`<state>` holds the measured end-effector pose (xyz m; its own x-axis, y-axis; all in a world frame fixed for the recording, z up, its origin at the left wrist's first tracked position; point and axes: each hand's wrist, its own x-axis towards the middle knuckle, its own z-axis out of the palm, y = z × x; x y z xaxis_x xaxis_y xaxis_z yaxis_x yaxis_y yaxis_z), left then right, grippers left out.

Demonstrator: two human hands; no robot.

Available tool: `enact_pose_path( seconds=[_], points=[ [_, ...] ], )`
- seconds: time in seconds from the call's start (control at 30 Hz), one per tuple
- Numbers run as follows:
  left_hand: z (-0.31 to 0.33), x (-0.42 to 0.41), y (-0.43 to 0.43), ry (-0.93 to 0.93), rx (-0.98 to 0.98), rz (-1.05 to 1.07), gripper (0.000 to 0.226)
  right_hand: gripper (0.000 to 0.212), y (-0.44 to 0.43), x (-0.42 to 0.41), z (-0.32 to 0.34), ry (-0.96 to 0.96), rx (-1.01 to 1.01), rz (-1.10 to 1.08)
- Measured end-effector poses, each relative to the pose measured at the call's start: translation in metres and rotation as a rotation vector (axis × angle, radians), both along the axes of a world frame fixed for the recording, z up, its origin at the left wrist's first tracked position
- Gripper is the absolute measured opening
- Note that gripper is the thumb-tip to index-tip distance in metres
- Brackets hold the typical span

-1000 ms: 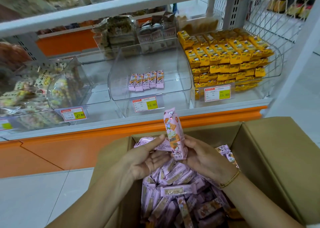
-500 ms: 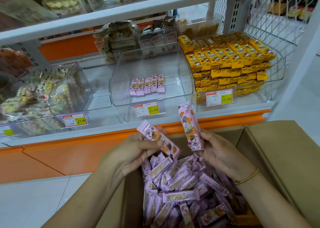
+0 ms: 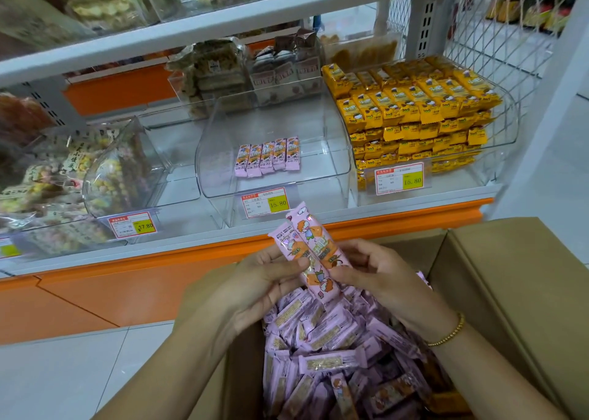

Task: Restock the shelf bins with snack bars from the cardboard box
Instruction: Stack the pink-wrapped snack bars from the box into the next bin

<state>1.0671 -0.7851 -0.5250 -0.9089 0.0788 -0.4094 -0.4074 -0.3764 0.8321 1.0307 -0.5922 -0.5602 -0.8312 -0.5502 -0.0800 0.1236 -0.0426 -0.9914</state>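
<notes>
box (image 3: 510, 292) nearest, heaped with loose bars (image 3: 334, 356) | my left hand (image 3: 255, 289) + right hand (image 3: 379, 276) curl fingers round two bars (image 3: 314, 254), pinched side by side, upright just above box | beyond, middle bin (image 3: 216, 152) holds only five bars (image 3: 269, 159) in one row | judge: restock barely begun, nearly all left
</notes>
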Motion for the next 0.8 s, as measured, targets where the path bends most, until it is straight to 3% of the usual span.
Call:
enact_pose_path(
  seconds=[0.1,0.27,0.4,0.5,0.63,0.8],
  points=[
    [0.003,-0.003,-0.003,-0.036,-0.102,0.042,0.042,0.042,0.0,0.001,-0.002,-0.104,-0.04,-0.052],
    [0.021,-0.007,-0.013,0.022,-0.346,0.204,0.03,0.04,-0.003,0.005,0.001,-0.368,-0.283,-0.081],
    [0.035,-0.01,-0.019,0.07,-0.085,0.458,0.005,0.018,-0.006,0.008,0.004,-0.4,-0.391,-0.082],
    [0.043,-0.007,-0.018,0.052,0.164,0.543,0.006,0.018,-0.007,0.009,0.008,-0.365,-0.395,-0.089],
    [0.039,-0.004,-0.005,0.032,0.134,0.368,0.015,0.028,-0.013,0.01,0.015,-0.237,-0.341,-0.12],
    [0.03,0.0,0.006,0.109,-0.26,0.048,0.039,0.027,-0.017,0.001,0.033,0.076,-0.06,-0.17]
  ],
)
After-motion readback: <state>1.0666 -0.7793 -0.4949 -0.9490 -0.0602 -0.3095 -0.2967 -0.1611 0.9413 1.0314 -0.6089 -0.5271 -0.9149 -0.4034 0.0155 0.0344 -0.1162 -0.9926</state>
